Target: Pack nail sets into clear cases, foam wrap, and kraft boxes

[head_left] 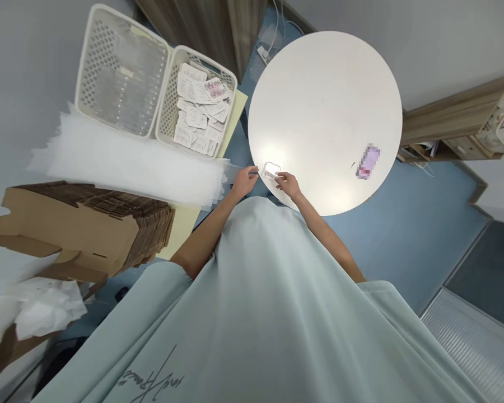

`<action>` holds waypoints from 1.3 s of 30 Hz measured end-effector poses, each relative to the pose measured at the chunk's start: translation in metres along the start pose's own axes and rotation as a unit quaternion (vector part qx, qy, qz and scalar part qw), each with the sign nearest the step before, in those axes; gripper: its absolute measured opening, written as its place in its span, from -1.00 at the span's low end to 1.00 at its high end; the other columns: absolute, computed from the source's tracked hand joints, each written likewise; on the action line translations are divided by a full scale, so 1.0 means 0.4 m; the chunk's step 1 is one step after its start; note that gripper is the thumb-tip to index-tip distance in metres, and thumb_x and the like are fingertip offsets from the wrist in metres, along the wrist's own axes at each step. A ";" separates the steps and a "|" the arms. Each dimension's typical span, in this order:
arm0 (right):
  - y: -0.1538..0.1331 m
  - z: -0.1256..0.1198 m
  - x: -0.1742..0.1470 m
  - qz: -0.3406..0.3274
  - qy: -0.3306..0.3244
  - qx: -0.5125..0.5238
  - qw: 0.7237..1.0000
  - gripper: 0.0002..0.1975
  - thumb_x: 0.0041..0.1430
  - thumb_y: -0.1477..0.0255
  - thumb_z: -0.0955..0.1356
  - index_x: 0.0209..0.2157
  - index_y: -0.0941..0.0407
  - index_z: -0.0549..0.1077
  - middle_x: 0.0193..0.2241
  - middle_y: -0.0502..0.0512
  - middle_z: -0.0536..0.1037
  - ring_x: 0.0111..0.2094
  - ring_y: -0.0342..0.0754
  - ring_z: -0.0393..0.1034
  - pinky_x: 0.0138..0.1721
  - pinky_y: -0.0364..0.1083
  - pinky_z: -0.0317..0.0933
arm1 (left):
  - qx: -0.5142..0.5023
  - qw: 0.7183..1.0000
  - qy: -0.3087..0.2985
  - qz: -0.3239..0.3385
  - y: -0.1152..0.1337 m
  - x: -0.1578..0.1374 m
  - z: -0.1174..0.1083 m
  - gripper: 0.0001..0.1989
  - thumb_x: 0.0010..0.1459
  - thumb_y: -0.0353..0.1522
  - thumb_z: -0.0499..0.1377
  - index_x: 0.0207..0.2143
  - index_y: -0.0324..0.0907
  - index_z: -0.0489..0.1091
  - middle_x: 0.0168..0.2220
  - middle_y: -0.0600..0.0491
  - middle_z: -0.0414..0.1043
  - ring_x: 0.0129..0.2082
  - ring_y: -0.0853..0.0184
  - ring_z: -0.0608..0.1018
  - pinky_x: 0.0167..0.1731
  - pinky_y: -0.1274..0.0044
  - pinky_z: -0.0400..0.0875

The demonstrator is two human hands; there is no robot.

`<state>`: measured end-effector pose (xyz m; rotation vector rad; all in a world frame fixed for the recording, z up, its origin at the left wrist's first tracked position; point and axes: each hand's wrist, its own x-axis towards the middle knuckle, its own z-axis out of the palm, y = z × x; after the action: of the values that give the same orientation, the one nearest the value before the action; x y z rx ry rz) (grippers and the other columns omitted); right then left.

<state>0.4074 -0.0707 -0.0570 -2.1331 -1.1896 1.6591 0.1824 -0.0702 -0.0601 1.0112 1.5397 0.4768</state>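
Note:
A small flat pack [271, 170], clear and whitish with a row of pinkish pieces, lies near the edge of the round white table. My right hand [288, 183] has its bent fingers on the right side of this pack, its thumb and fingertips at the corner. Just left of the pack, my left hand [244, 181] is at the table's rim, thumb and fingers apart, with nothing visible between them. Glare on the tabletop washes out the pack's detail.
The round white table [327, 106] bears a blurred purple object [368, 162]. To the left stand a basket [161, 126] of whitish packs [196, 116], another basket [80, 84] of clear plastic cases [126, 92], a stack of white translucent bags [143, 168] and folded cardboard boxes [71, 221].

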 end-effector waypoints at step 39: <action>-0.392 0.385 -0.151 -0.234 -0.159 -0.223 0.933 -0.76 0.45 0.30 0.42 0.03 0.03 0.68 -0.06 0.11 0.78 -0.16 0.09 0.65 0.09 0.09 0.51 | 0.065 0.966 0.244 -0.061 -0.312 -0.098 -0.419 -0.80 0.38 -0.40 0.10 -0.15 -0.11 0.55 0.14 -0.37 0.53 0.38 -0.28 0.43 0.46 -0.15 0.24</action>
<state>0.1947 -0.0567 0.0237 -1.6063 -2.1497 1.6539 -0.0188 -0.1305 -0.0925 0.9314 2.0839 0.5734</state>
